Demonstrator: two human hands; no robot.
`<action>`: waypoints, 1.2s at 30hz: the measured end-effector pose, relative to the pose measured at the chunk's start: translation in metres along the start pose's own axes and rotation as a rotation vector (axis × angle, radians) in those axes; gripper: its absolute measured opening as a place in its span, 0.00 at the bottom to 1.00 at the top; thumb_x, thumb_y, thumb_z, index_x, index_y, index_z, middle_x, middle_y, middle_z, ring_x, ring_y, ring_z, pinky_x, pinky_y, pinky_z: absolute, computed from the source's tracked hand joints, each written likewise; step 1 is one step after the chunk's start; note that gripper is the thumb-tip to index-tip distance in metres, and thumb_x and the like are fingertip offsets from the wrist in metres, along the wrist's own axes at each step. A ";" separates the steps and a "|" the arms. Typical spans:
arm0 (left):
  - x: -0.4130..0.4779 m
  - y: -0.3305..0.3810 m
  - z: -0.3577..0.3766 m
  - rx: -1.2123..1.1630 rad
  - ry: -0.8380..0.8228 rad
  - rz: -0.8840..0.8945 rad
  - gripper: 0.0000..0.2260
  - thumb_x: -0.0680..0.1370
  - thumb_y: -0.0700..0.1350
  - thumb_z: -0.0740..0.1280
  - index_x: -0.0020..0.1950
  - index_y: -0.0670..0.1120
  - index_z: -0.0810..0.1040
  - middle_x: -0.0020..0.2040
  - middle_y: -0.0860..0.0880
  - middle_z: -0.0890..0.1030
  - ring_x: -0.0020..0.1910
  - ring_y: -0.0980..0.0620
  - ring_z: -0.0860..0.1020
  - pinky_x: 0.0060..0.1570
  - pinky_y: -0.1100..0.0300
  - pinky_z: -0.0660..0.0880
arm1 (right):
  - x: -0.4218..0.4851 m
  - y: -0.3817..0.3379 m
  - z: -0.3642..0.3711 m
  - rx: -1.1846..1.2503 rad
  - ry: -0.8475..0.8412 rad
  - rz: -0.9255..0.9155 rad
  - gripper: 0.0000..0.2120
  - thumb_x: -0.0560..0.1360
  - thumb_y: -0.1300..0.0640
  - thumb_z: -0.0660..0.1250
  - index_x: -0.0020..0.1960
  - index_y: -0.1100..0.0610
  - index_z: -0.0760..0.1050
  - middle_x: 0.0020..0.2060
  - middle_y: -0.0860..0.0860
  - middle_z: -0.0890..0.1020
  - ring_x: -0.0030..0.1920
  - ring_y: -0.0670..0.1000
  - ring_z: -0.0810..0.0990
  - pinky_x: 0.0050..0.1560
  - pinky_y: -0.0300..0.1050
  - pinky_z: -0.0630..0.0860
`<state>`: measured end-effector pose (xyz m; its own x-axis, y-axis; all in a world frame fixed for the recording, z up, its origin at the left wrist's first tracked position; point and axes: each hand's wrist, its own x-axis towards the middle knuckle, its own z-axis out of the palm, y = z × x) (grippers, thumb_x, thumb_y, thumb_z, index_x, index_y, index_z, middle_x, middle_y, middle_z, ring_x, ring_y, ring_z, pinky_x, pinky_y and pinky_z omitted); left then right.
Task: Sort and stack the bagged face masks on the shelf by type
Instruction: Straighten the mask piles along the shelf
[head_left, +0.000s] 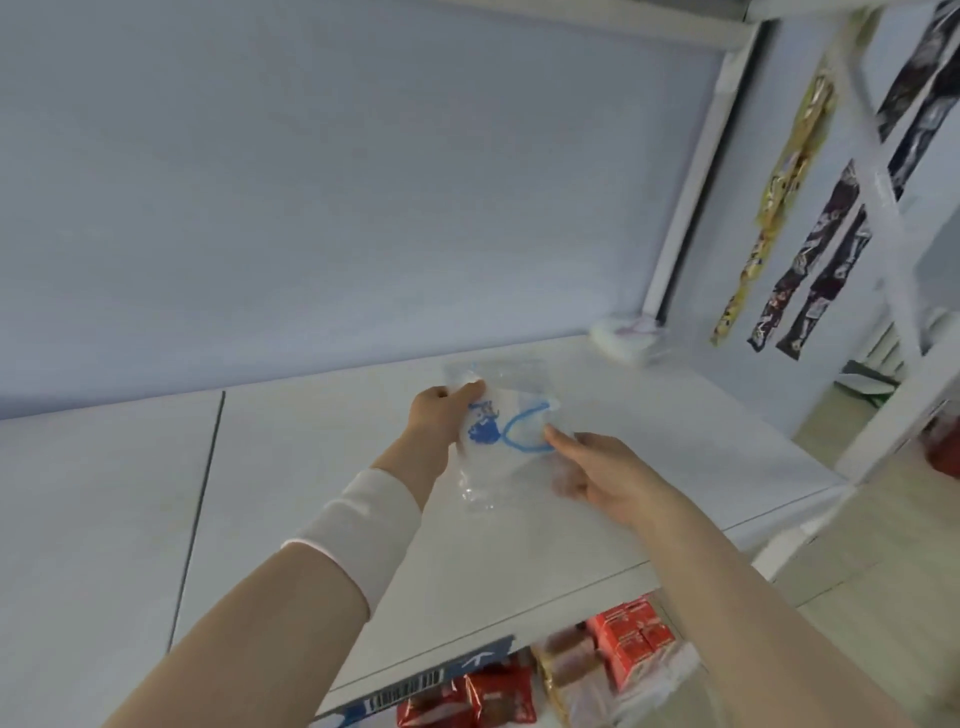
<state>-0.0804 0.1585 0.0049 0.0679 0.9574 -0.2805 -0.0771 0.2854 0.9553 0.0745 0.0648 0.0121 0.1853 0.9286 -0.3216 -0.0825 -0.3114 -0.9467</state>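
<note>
A clear bag with a white face mask (511, 434), printed in blue and with blue ear loops, lies over the white shelf (311, 467). My left hand (441, 415) grips its left edge, thumb on top. My right hand (597, 473) pinches its right edge near the blue loop. A small stack of bagged masks (626, 335) with purple marks sits in the far right corner of the shelf.
A white upright post (691, 182) bounds the shelf on the right. Strips of snack packets (774, 208) hang beyond it. Red packets (628, 634) lie on the shelf below the front edge. A seam (200, 509) splits the shelf board at the left.
</note>
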 end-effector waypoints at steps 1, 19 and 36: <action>0.006 0.000 0.013 0.005 0.003 -0.008 0.09 0.74 0.45 0.71 0.38 0.43 0.75 0.47 0.40 0.80 0.45 0.42 0.79 0.54 0.48 0.77 | 0.006 -0.002 -0.012 0.009 -0.011 0.009 0.08 0.74 0.55 0.68 0.39 0.57 0.74 0.22 0.46 0.77 0.25 0.45 0.74 0.31 0.40 0.73; 0.111 0.018 0.136 0.020 0.039 -0.077 0.11 0.73 0.44 0.72 0.50 0.38 0.78 0.51 0.40 0.80 0.39 0.48 0.79 0.34 0.62 0.76 | 0.153 -0.062 -0.112 -0.348 0.180 -0.017 0.11 0.71 0.54 0.72 0.40 0.62 0.76 0.41 0.58 0.80 0.33 0.54 0.78 0.36 0.41 0.79; 0.168 0.022 0.183 0.555 0.323 -0.100 0.17 0.77 0.53 0.65 0.41 0.38 0.73 0.40 0.45 0.74 0.50 0.41 0.77 0.43 0.58 0.68 | 0.221 -0.085 -0.130 -1.219 0.246 -0.254 0.21 0.75 0.44 0.64 0.57 0.60 0.74 0.56 0.56 0.80 0.57 0.56 0.78 0.45 0.42 0.67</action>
<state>0.1110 0.3173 -0.0043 -0.2615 0.9168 -0.3018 0.4453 0.3920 0.8050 0.2498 0.2698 0.0195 0.2504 0.9682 0.0001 0.9091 -0.2351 -0.3438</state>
